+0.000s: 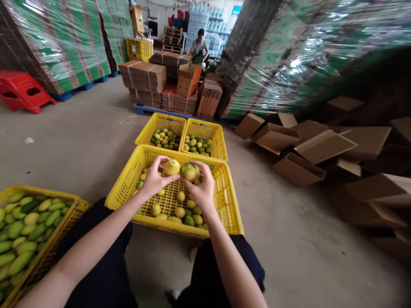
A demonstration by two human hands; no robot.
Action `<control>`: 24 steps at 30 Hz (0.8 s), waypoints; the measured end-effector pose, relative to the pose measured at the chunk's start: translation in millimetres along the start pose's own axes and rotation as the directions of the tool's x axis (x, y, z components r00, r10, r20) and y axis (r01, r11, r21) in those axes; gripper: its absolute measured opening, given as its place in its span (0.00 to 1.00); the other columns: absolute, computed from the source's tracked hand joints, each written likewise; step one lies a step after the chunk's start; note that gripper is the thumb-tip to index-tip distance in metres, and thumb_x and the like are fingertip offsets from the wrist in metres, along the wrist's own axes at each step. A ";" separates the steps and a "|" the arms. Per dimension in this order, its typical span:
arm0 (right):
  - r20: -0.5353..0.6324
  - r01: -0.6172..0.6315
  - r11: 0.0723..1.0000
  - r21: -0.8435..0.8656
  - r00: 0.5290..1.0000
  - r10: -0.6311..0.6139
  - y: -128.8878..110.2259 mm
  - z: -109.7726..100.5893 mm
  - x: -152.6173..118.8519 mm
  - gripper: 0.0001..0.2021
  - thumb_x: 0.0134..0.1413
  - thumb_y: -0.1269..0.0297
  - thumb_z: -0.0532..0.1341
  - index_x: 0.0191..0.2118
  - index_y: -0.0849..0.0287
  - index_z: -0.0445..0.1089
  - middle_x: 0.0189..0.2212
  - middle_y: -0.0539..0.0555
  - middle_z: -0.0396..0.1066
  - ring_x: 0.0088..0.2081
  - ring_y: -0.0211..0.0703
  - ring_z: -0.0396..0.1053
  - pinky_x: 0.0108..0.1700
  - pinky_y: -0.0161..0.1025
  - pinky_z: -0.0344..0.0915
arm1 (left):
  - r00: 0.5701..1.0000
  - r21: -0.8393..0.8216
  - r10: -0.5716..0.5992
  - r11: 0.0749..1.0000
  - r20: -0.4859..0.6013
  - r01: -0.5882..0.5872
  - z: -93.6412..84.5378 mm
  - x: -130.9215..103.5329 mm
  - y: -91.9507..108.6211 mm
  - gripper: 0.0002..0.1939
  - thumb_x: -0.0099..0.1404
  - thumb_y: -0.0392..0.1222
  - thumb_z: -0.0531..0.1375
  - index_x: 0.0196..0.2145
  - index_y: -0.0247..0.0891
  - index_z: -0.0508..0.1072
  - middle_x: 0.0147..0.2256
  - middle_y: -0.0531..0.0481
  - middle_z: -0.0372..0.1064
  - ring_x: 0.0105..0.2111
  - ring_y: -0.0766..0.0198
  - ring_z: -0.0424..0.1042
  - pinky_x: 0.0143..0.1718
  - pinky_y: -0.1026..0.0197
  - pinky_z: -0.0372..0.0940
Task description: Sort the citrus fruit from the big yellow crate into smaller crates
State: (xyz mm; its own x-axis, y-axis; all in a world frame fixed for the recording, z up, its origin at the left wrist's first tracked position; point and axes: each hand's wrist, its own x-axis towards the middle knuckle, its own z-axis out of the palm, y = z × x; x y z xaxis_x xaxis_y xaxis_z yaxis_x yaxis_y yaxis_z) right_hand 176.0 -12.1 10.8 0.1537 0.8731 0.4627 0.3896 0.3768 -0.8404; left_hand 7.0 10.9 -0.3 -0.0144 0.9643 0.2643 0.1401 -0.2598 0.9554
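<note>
My left hand (156,176) holds a yellow lemon (171,167) between thumb and fingers. A lemon with a green top and yellowish side (190,171) is gripped in my right hand (202,184). The two fruits are side by side, nearly touching, with their ends turned up toward me. Both hands are above a large yellow plastic crate (236,209) with perforated walls. Yellow lemons (179,212) and greener ones (189,220) lie scattered on its floor, some hidden behind my hands.
Two more yellow crates (221,128) with fruit stand just beyond. A full crate (72,197) is at my left. Farther off are bundled flat cartons (144,76) and a seated person (199,45). Open cardboard boxes (300,169) pile up at right; a red stool (24,90) stands left.
</note>
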 end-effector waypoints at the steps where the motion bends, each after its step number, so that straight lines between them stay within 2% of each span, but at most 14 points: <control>1: -0.011 -0.068 0.996 0.050 0.998 0.069 0.9 1.3 0.0 0.22 0.40 0.67 0.70 0.45 0.52 0.71 0.45 0.54 0.74 0.45 0.51 0.73 0.50 0.51 0.70 | 0.997 -0.075 -0.072 0.995 -0.007 0.072 0.1 0.6 -0.7 0.28 0.47 0.44 0.75 0.44 0.42 0.70 0.46 0.48 0.71 0.37 0.61 0.71 0.40 0.58 0.66; 4: -0.028 -0.304 0.911 0.279 0.946 0.324 2.5 3.2 1.7 0.26 0.33 0.63 0.74 0.43 0.54 0.69 0.43 0.54 0.77 0.40 0.49 0.74 0.45 0.48 0.72 | 0.967 -0.328 -0.252 0.912 0.028 0.247 -0.1 3.5 -1.5 0.30 0.47 0.43 0.75 0.47 0.43 0.72 0.50 0.47 0.70 0.42 0.59 0.73 0.45 0.57 0.67; 7: 0.074 -0.462 0.723 0.513 0.863 0.499 2.1 -0.2 6.6 0.25 0.32 0.61 0.75 0.41 0.55 0.72 0.40 0.53 0.78 0.40 0.49 0.75 0.45 0.47 0.72 | 0.940 -0.574 -0.311 0.748 0.140 0.333 -1.7 7.4 0.1 0.26 0.49 0.40 0.74 0.47 0.41 0.74 0.50 0.47 0.71 0.48 0.56 0.73 0.52 0.56 0.66; 9: 0.169 -0.505 0.610 0.610 0.836 0.523 1.5 -4.1 10.7 0.20 0.35 0.60 0.74 0.39 0.55 0.74 0.38 0.52 0.79 0.40 0.48 0.76 0.43 0.44 0.71 | 0.917 -0.681 -0.334 0.621 0.219 0.389 -3.9 9.4 2.7 0.22 0.52 0.40 0.72 0.45 0.40 0.74 0.47 0.46 0.74 0.48 0.55 0.73 0.53 0.55 0.67; 12: 0.292 -0.543 0.483 0.687 0.815 0.501 0.2 -8.3 14.8 0.15 0.38 0.61 0.70 0.37 0.54 0.75 0.34 0.50 0.79 0.36 0.47 0.76 0.37 0.41 0.72 | 0.870 -0.736 -0.380 0.480 0.315 0.477 -8.1 9.8 10.9 0.17 0.58 0.42 0.67 0.45 0.38 0.74 0.44 0.44 0.76 0.44 0.55 0.75 0.49 0.54 0.70; 16: 0.435 -0.605 0.305 0.735 0.766 0.473 -2.0 -6.6 13.7 0.14 0.43 0.56 0.68 0.36 0.57 0.74 0.34 0.54 0.80 0.34 0.49 0.77 0.37 0.45 0.75 | 0.820 -0.760 -0.400 0.348 0.410 0.549 -11.2 8.1 25.7 0.19 0.64 0.50 0.61 0.47 0.35 0.74 0.43 0.40 0.76 0.41 0.55 0.77 0.43 0.56 0.74; 20: 0.484 -0.648 0.212 0.732 0.713 0.507 -1.1 -1.0 9.8 0.16 0.47 0.50 0.67 0.35 0.56 0.71 0.35 0.55 0.79 0.28 0.45 0.75 0.31 0.42 0.73 | 0.783 -0.804 -0.532 0.283 0.322 0.523 -9.3 10.1 27.2 0.17 0.61 0.50 0.65 0.41 0.35 0.74 0.32 0.46 0.75 0.30 0.63 0.76 0.31 0.63 0.73; 22: 0.472 -0.641 0.198 0.742 0.709 0.524 0.1 1.2 8.7 0.14 0.46 0.53 0.68 0.33 0.56 0.70 0.32 0.53 0.78 0.26 0.43 0.73 0.29 0.40 0.72 | 0.749 -0.808 -0.597 0.268 0.287 0.524 -7.7 12.0 23.1 0.14 0.61 0.49 0.64 0.37 0.34 0.73 0.29 0.48 0.73 0.27 0.64 0.74 0.27 0.64 0.71; 24: 0.429 -0.606 0.185 0.774 0.716 0.551 0.7 2.9 8.5 0.11 0.43 0.58 0.68 0.32 0.55 0.69 0.29 0.50 0.77 0.28 0.44 0.73 0.30 0.40 0.72 | 0.729 -0.806 -0.620 0.253 0.290 0.535 -6.2 13.4 19.4 0.14 0.63 0.50 0.62 0.35 0.33 0.72 0.27 0.46 0.73 0.26 0.63 0.73 0.26 0.64 0.70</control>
State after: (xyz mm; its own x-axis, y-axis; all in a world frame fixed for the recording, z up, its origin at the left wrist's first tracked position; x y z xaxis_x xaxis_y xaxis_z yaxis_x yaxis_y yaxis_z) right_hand 174.9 -3.4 13.3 -0.0643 0.9653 -0.2531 -0.7235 -0.2198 -0.6544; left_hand 3.4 18.4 22.6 0.1894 0.8787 -0.4382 -0.7702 0.4098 0.4888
